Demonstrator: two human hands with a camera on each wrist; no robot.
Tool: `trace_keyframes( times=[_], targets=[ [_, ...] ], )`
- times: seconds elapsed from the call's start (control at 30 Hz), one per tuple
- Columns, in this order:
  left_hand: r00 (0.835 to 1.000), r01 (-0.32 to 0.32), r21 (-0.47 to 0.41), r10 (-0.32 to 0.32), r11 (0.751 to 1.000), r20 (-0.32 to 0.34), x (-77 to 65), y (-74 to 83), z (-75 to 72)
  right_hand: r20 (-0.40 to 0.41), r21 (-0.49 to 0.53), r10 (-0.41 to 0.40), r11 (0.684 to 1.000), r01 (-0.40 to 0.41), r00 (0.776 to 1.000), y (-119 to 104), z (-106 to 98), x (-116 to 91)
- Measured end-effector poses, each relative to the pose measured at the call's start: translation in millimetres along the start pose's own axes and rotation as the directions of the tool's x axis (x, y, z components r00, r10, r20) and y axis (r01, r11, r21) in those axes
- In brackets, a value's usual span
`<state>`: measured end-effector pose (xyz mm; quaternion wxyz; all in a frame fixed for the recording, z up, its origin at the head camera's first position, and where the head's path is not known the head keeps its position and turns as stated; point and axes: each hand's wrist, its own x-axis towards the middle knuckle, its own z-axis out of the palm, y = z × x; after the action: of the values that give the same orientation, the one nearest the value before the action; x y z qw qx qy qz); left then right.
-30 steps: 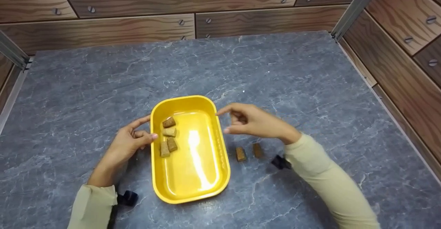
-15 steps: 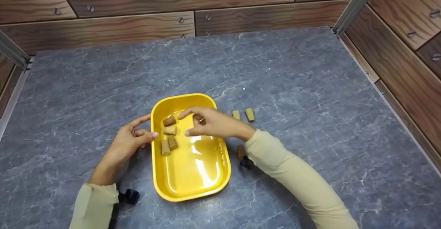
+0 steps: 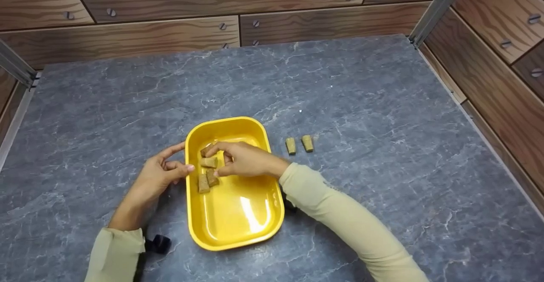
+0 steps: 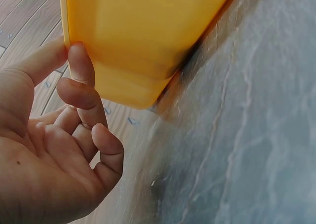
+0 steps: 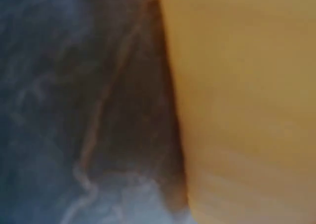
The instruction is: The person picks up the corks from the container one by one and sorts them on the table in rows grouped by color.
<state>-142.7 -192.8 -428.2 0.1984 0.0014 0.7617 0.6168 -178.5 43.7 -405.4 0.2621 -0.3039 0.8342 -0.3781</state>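
A yellow tray (image 3: 231, 241) lies lengthwise on the table, with several tapered cork stoppers along its left inner wall. My left hand (image 3: 155, 176) pinches the left rim, thumb over the edge and index finger outside; the left wrist view shows this hand (image 4: 64, 130) with its other fingers loosely bent. Inside the tray is my right hand (image 3: 244, 159), its thumb and index finger apart on either side of a pale cork stopper (image 3: 209, 162). Its index fingertip overlaps a darker cork stopper (image 3: 205, 150), and its thumb tip is right at a lower cork stopper (image 3: 212, 178).
Two pale cork stoppers, one left (image 3: 290, 146) and one right (image 3: 307, 143), stand beyond the tray's right side on the grey marbled table (image 3: 382, 103). Wood-patterned walls (image 3: 170, 35) enclose the back and sides. The right wrist view shows only the blurred tray wall (image 5: 247, 105) and tabletop.
My right hand has moved left from outside the right rim into the tray, down to the cork stoppers. Two pale stoppers came into view; two darker ones are now hidden. The left hand stays put.
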Motion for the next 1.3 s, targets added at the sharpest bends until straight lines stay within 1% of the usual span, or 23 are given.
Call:
trace_keyframes(
  times=[0.13, 0.23, 0.5, 0.77, 0.97, 1.3],
  targets=[
    [1.0, -0.002, -0.011, 0.001, 1.0, -0.008, -0.3, -0.3, 0.9, 0.023, -0.044, 0.04, 0.998, -0.039, 0.999, 0.8, 2.8, 2.4],
    [1.0, 0.0, -0.012, 0.0, 1.0, -0.01, 0.1, -0.5, 1.2, 0.045, -0.074, 0.053, 0.996, -0.049, 0.998, 1.2, 3.4, 3.1],
    [1.0, -0.003, 0.009, 0.003, 1.0, -0.013, 1.0, -1.1, -0.5, 0.08, -0.154, 0.028, 0.988, -0.015, 0.996, 2.4, 4.3, 4.6],
    [1.0, -0.023, 0.004, 0.023, 1.0, -0.004, 0.1, -1.6, -0.5, 0.117, -0.246, 0.073, 0.968, -0.042, 0.99, 1.3, 6.3, 5.4],
    [1.0, -0.008, -0.012, 0.008, 1.0, -0.005, 0.3, -1.2, 0.4, 0.104, -0.305, 0.076, 0.951, -0.041, 0.992, 2.8, 9.0, 5.9],
    [1.0, -0.005, 0.021, 0.005, 1.0, -0.007, 0.3, -0.3, -0.4, 0.078, -0.346, 0.058, 0.938, -0.028, 0.995, 2.3, 10.0, 4.9]
  ],
)
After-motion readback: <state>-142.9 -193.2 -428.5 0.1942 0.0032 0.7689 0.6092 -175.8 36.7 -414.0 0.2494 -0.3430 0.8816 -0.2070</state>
